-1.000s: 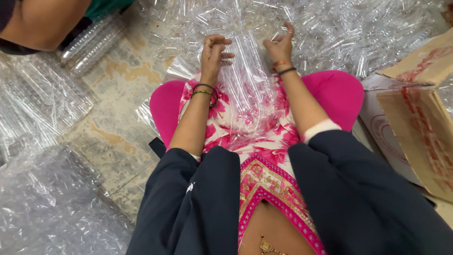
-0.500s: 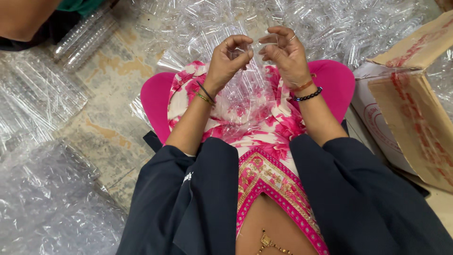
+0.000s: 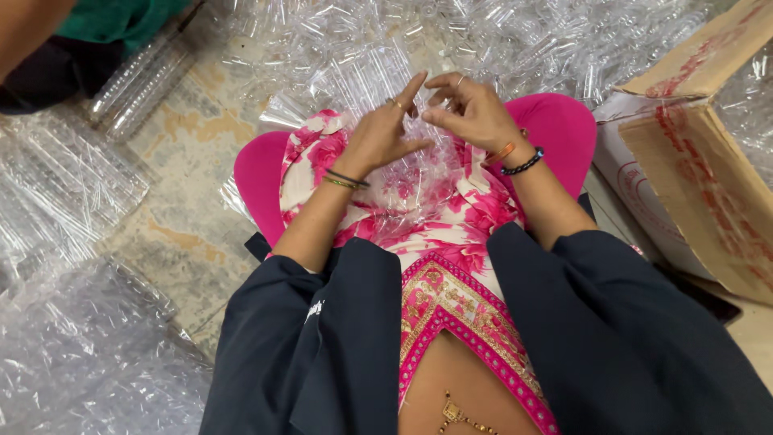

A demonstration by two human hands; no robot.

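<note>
**Two hands meet over clear plastic in the lap**

While the person sits on the floor with a pink floral cloth (image 3: 451, 217) spread over the knees, both hands come together at the far middle of the head view. The left hand (image 3: 378, 137) has its forefinger raised and the other fingers loosely curled; the right hand (image 3: 471, 113) faces it, fingers narrow and bent inward, the fingertips of the two hands close together. Whether a small clear piece is pinched between them I cannot tell, since anything transparent is lost against the background.

Just below and nearer than the hands, a sheet of clear plastic (image 3: 403, 201) lies crumpled on the cloth, with ribbed clear pieces reaching away from the person, long axis running near to far. It lies under both hands, about equally close to each.

Left, on the worn floor (image 3: 193, 225), stacks of clear plastic trays (image 3: 56, 185) lie well apart from the hands. Right, an open cardboard box (image 3: 692, 177) stands near the right forearm. At the far left another person's green sleeve (image 3: 121, 16) shows.
</note>
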